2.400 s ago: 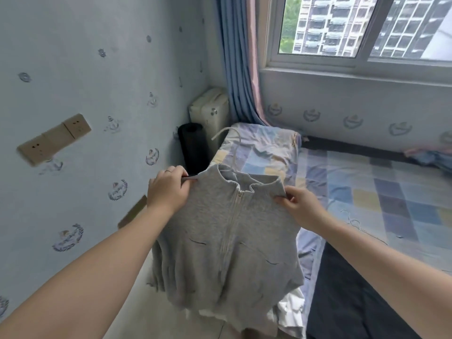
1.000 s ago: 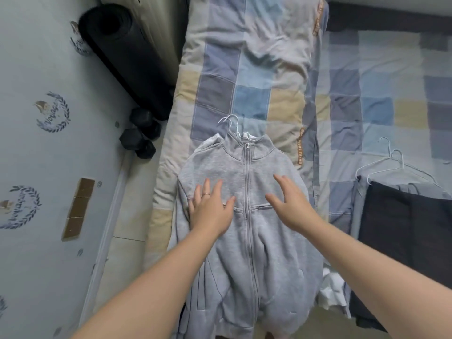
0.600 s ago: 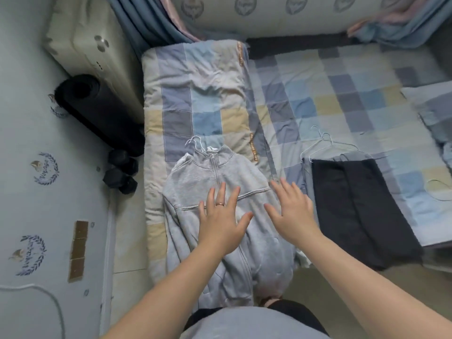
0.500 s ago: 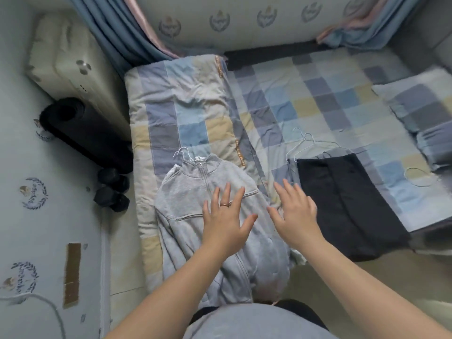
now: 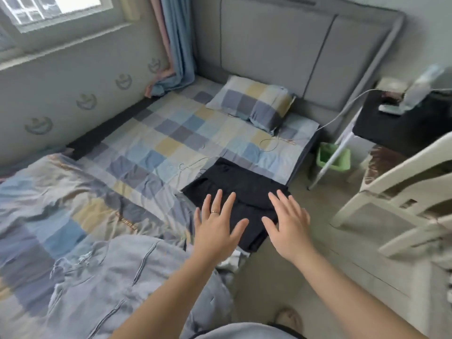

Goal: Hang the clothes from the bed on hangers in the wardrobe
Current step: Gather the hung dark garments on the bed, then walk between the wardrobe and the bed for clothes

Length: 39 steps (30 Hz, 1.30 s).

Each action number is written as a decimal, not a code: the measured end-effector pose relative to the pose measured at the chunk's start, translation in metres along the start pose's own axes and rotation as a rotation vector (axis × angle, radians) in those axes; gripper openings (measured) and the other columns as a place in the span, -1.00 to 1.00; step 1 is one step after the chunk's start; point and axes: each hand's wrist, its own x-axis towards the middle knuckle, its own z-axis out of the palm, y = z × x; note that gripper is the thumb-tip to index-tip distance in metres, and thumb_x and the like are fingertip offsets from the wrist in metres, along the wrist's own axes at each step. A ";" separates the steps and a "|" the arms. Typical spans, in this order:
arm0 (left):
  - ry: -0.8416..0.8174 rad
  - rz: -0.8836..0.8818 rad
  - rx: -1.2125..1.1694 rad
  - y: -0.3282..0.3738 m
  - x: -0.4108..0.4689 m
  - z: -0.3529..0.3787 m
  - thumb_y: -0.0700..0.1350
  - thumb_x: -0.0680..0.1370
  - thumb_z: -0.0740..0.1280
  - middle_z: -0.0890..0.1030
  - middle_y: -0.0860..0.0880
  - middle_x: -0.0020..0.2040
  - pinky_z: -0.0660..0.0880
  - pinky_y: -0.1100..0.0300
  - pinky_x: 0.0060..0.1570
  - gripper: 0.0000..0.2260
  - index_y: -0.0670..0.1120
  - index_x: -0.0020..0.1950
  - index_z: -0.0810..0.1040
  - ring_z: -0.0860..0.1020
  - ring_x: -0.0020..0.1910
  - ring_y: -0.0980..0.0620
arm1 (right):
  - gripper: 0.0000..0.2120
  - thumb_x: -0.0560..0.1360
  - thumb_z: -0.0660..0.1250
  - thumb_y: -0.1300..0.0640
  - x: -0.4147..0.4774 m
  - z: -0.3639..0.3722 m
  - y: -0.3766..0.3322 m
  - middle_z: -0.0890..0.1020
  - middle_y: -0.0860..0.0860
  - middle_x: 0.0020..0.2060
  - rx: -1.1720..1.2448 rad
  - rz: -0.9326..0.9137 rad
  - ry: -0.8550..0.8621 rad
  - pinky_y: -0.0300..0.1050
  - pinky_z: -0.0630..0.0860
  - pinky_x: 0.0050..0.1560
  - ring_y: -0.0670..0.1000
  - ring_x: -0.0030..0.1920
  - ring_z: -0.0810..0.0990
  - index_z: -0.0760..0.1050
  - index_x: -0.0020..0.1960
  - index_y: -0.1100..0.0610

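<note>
A folded black garment [image 5: 241, 185] lies at the near edge of the checked bed [image 5: 186, 133], with a thin wire hanger [image 5: 188, 166] beside its far left corner. My left hand [image 5: 216, 225] hovers over the garment's near left part, fingers spread and straight, a ring on one finger. My right hand [image 5: 287, 222] is spread over the garment's near right corner and holds nothing. The grey zip jacket [image 5: 117, 277] lies on the folded quilt at the lower left. The wardrobe is out of view.
A checked pillow [image 5: 252, 102] sits by the grey headboard [image 5: 281, 42]. Another wire hanger [image 5: 271, 143] lies on the sheet. To the right stand a green bin [image 5: 332, 157], a dark bedside table [image 5: 401, 121] and a cream plastic chair [image 5: 401, 192]. Bare floor lies between bed and chair.
My view has swung right, from the grey jacket to the black garment. Both hands left the jacket lying on the quilt and moved over the black garment, still spread.
</note>
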 end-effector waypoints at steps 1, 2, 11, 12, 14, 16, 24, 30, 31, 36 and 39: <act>-0.016 0.039 0.003 0.028 0.010 0.012 0.36 0.59 0.03 -0.12 0.10 0.65 -0.21 -0.12 0.55 -0.38 0.27 0.60 -0.09 -0.26 0.60 0.02 | -0.43 0.61 0.15 -0.13 -0.002 -0.015 0.027 0.06 -0.12 0.57 0.005 0.040 0.027 0.16 -0.01 0.50 0.02 0.57 -0.04 0.09 0.57 -0.11; -0.037 0.079 0.008 0.058 0.019 0.025 0.35 0.60 0.04 -0.12 0.10 0.65 -0.20 -0.12 0.55 -0.38 0.26 0.61 -0.09 -0.25 0.60 0.02 | -0.44 0.61 0.16 -0.13 -0.006 -0.030 0.055 0.07 -0.11 0.57 0.007 0.085 0.046 0.18 0.02 0.50 0.03 0.57 -0.02 0.10 0.56 -0.10; -0.229 0.494 0.079 0.303 0.072 0.131 0.33 0.60 0.07 -0.06 0.10 0.65 -0.14 -0.09 0.56 -0.37 0.23 0.61 -0.08 -0.17 0.61 0.01 | -0.46 0.62 0.11 -0.15 -0.065 -0.147 0.270 0.06 -0.10 0.57 0.016 0.474 0.241 0.17 0.00 0.51 0.02 0.57 -0.01 0.09 0.56 -0.11; -0.264 0.558 0.093 0.330 0.075 0.144 0.34 0.60 0.07 -0.05 0.10 0.64 -0.13 -0.09 0.56 -0.37 0.23 0.61 -0.08 -0.16 0.61 0.00 | -0.46 0.62 0.10 -0.14 -0.076 -0.160 0.289 0.05 -0.11 0.57 0.021 0.534 0.272 0.16 -0.02 0.51 0.00 0.57 -0.02 0.07 0.56 -0.11; -0.329 0.677 0.111 0.382 0.079 0.166 0.35 0.60 0.05 -0.05 0.10 0.64 -0.14 -0.10 0.56 -0.36 0.21 0.62 -0.07 -0.16 0.61 -0.01 | -0.46 0.62 0.12 -0.13 -0.101 -0.182 0.324 0.06 -0.11 0.57 0.030 0.637 0.335 0.15 -0.02 0.52 -0.02 0.57 -0.02 0.08 0.56 -0.10; -0.381 0.784 0.102 0.433 0.079 0.188 0.35 0.60 0.03 -0.05 0.09 0.65 -0.15 -0.11 0.56 -0.37 0.21 0.62 -0.08 -0.17 0.61 -0.01 | -0.47 0.61 0.12 -0.13 -0.127 -0.200 0.355 0.11 -0.09 0.56 0.048 0.738 0.416 0.16 0.03 0.51 0.00 0.56 0.03 0.13 0.55 -0.07; -0.548 1.276 0.001 0.649 0.087 0.251 0.39 0.57 -0.04 -0.04 0.08 0.65 -0.16 -0.14 0.56 -0.34 0.19 0.63 -0.05 -0.18 0.61 0.00 | -0.43 0.56 0.00 -0.22 -0.201 -0.294 0.444 0.18 -0.11 0.54 -0.096 1.055 0.665 0.08 0.10 0.49 -0.01 0.54 0.12 0.17 0.53 -0.09; -0.527 1.625 -0.136 0.816 0.097 0.240 0.46 0.45 -0.15 0.04 0.09 0.64 -0.04 -0.13 0.54 -0.24 0.19 0.61 0.03 -0.08 0.61 -0.01 | -0.36 0.52 -0.11 -0.28 -0.208 -0.395 0.476 0.12 -0.14 0.55 -0.240 1.204 0.826 -0.07 -0.03 0.47 -0.05 0.55 0.05 0.11 0.55 -0.11; -0.505 1.678 -0.162 0.841 0.099 0.234 0.46 0.46 -0.14 0.07 0.10 0.63 -0.01 -0.12 0.53 -0.25 0.19 0.61 0.05 -0.04 0.61 -0.02 | -0.33 0.49 -0.14 -0.30 -0.206 -0.414 0.477 0.13 -0.14 0.55 -0.281 1.218 0.853 -0.08 -0.03 0.46 -0.05 0.55 0.07 0.12 0.55 -0.10; -0.473 1.904 -0.358 0.957 0.097 0.194 0.43 0.49 -0.07 0.17 0.09 0.61 0.07 -0.13 0.51 -0.29 0.17 0.59 0.14 0.06 0.59 -0.05 | -0.43 0.59 -0.01 -0.22 -0.199 -0.514 0.471 0.16 -0.15 0.53 -0.516 1.250 0.907 -0.22 -0.10 0.42 -0.09 0.52 0.07 0.16 0.55 -0.06; -0.439 1.993 -0.416 1.020 0.090 0.164 0.43 0.49 -0.10 0.10 0.10 0.62 0.01 -0.13 0.51 -0.29 0.20 0.60 0.08 -0.01 0.60 -0.01 | -0.46 0.59 0.11 -0.14 -0.204 -0.579 0.469 0.26 -0.09 0.51 -0.673 1.240 0.965 -0.05 0.07 0.49 -0.05 0.51 0.16 0.21 0.54 -0.02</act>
